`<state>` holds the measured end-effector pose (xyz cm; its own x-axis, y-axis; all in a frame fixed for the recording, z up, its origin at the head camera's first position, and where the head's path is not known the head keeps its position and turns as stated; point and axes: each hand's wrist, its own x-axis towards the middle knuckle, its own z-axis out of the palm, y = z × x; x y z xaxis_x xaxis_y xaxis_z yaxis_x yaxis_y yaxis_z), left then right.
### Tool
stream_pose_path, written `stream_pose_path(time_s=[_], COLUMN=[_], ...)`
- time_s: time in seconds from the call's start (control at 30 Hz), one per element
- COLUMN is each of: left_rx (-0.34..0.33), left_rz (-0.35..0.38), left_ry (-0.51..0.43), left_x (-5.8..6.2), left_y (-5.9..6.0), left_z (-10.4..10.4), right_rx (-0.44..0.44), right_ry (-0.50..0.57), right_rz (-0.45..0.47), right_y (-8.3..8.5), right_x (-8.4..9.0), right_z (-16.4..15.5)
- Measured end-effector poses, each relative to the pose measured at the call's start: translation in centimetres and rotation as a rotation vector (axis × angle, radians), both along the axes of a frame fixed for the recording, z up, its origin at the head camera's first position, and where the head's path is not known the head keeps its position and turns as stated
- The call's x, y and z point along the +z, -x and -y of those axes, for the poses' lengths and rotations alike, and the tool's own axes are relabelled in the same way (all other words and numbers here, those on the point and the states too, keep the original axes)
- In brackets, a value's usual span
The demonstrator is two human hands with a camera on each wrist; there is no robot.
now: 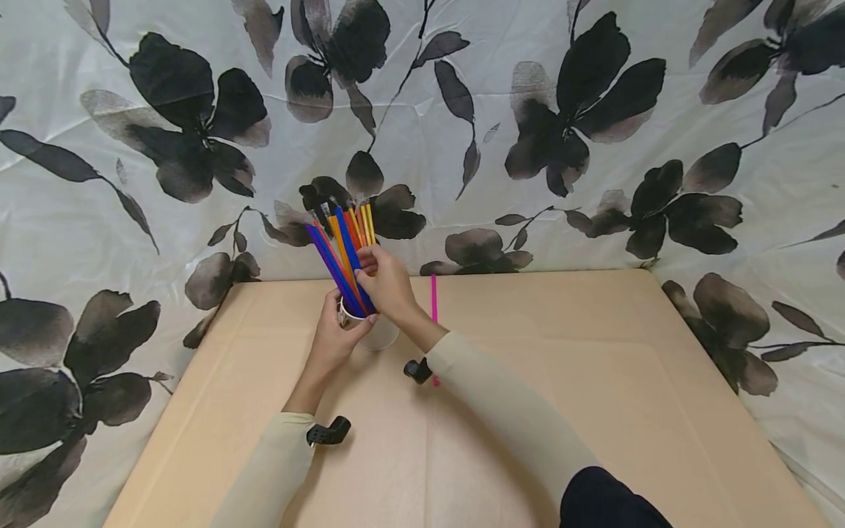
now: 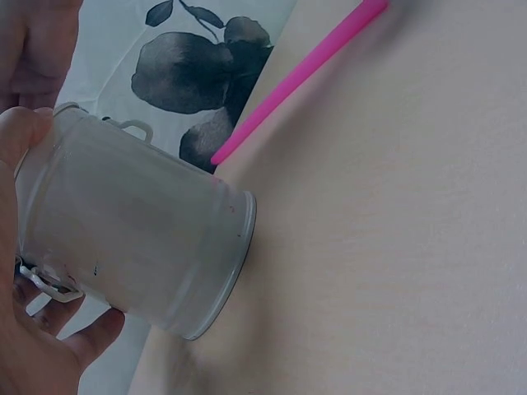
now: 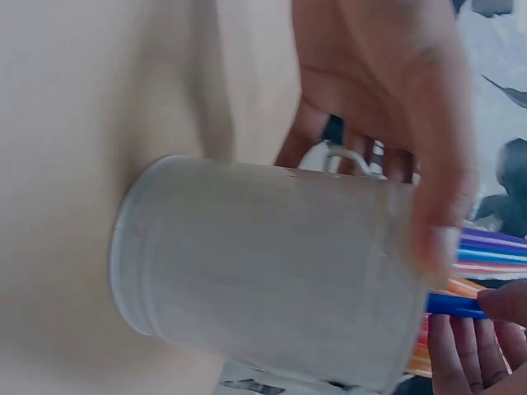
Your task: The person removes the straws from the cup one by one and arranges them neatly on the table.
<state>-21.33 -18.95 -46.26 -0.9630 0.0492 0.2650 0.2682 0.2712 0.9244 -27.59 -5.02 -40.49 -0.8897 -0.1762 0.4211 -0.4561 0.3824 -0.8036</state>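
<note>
My left hand (image 1: pixel 330 337) grips a white metal pot (image 2: pixel 136 222) near its rim, fingers on one side and thumb on the other. Small loop handles show on the pot's sides. A bunch of slim coloured sticks, purple, blue, orange and yellow, stands in it with a few paintbrushes (image 1: pixel 326 210), leaning up and to the left. Just above the rim, my right hand (image 1: pixel 386 286) pinches a blue stick (image 3: pixel 457 306) between thumb and fingers; its lower end is hidden at the rim. The pot's base is close over the tabletop.
A pink stick (image 1: pixel 433 297) lies on the light wooden-looking tabletop (image 1: pixel 561 352), right of the pot and partly behind my right wrist. A white cloth (image 1: pixel 462 205) with dark flowers hangs behind the table's far edge and continues at both sides.
</note>
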Motion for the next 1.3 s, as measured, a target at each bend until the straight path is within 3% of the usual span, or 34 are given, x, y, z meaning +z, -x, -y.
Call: stream_pose_path(time_s=[0.2, 0.5, 0.77, 0.9, 1.13, 1.3], left_rx=[0.018, 0.033, 0.020, 0.000, -0.032, -0.046], left_rz=[-0.002, -0.004, 0.018, 0.020, 0.027, 0.038], left_ry=[0.002, 0.019, 0.024, 0.007, 0.007, -0.001], left_x=[-2.2, -2.2, -2.2, -1.4, 1.2, 1.5], left_y=[1.3, 1.2, 1.1, 0.5, -1.5, -1.9], left_z=[0.6, 0.6, 0.8, 0.8, 0.5, 0.7], right_rx=[-0.009, -0.018, 0.017, 0.058, 0.063, 0.029], right_ry=[0.095, 0.233, 0.330, 0.375, 0.370, 0.343], right_rz=[-0.034, -0.078, -0.046, -0.036, -0.014, -0.002], right_y=[-0.2, -0.5, -0.5, -0.8, -2.4, -4.0], right_x=[1.7, 4.4, 5.3, 5.7, 7.5, 9.1], right_z=[-1.1, -2.9, -4.0, -4.4, -5.2, -6.0])
